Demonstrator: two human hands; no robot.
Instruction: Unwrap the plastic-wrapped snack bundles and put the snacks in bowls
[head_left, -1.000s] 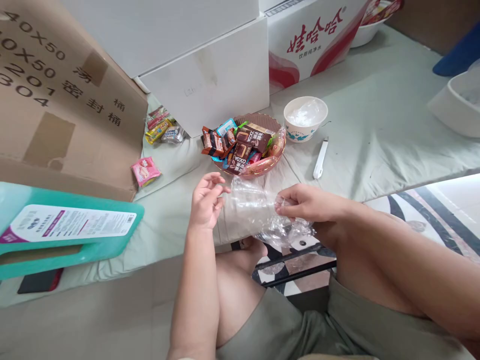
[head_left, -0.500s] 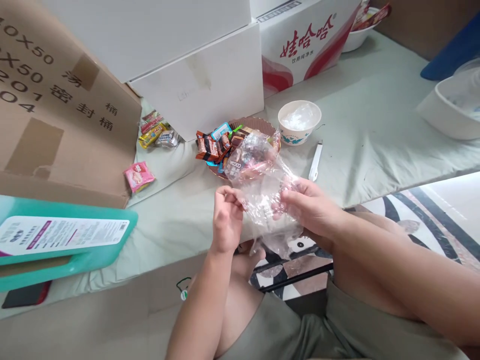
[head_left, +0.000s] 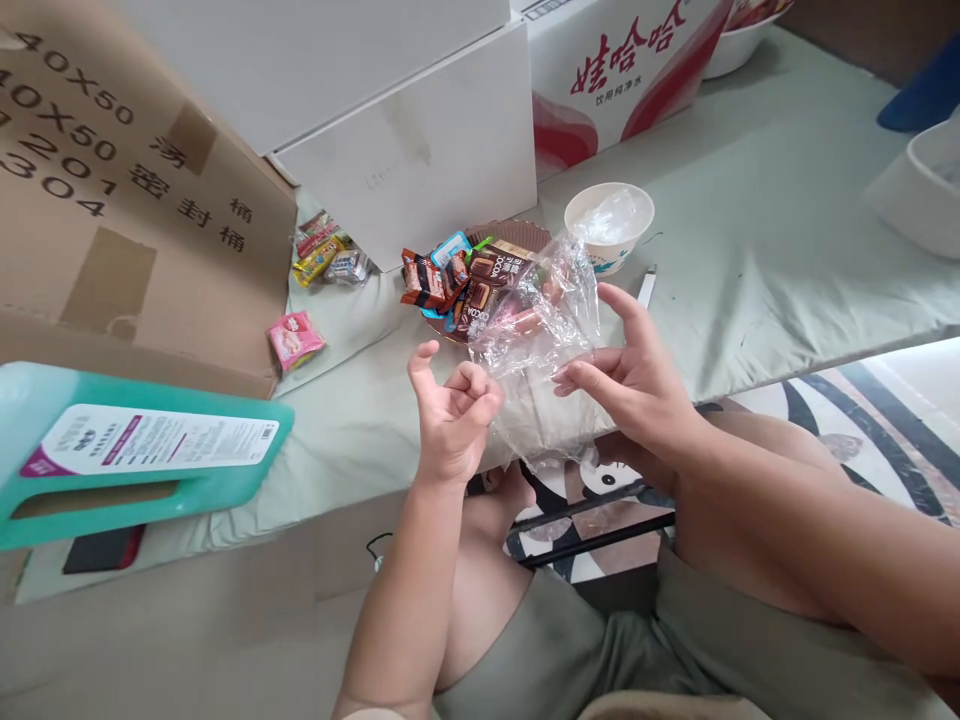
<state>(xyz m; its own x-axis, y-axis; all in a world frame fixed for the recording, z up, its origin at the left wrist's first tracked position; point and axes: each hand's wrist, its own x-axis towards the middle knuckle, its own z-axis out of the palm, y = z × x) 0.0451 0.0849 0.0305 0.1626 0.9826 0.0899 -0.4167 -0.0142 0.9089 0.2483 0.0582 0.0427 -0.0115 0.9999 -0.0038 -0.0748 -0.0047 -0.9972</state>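
A crinkled clear plastic bag (head_left: 536,350) is stretched between my two hands above the bench's front edge. My left hand (head_left: 456,405) pinches its left side between thumb and fingers, with the index finger raised. On the other side, my right hand (head_left: 637,375) grips the bag between thumb and a finger, the index finger stretched up along it. Behind the bag, partly seen through it, a brown scalloped plate (head_left: 529,234) holds wrapped snacks (head_left: 439,280) in orange, brown and blue packets. Nearby stands a paper bowl (head_left: 611,255) with crumpled clear plastic (head_left: 611,212) inside.
A white utility knife (head_left: 646,287) lies right of the plate. Left are a pink packet (head_left: 295,340), several small snacks (head_left: 322,255), a large carton (head_left: 150,230) and a green jug (head_left: 277,425). White boxes (head_left: 420,150) stand behind; a white container (head_left: 919,190) is far right.
My left index finger has lifted and my right fingers have spread upward along the bag. The bag has shifted slightly, uncovering more of the brown packets. The view has shifted a little.
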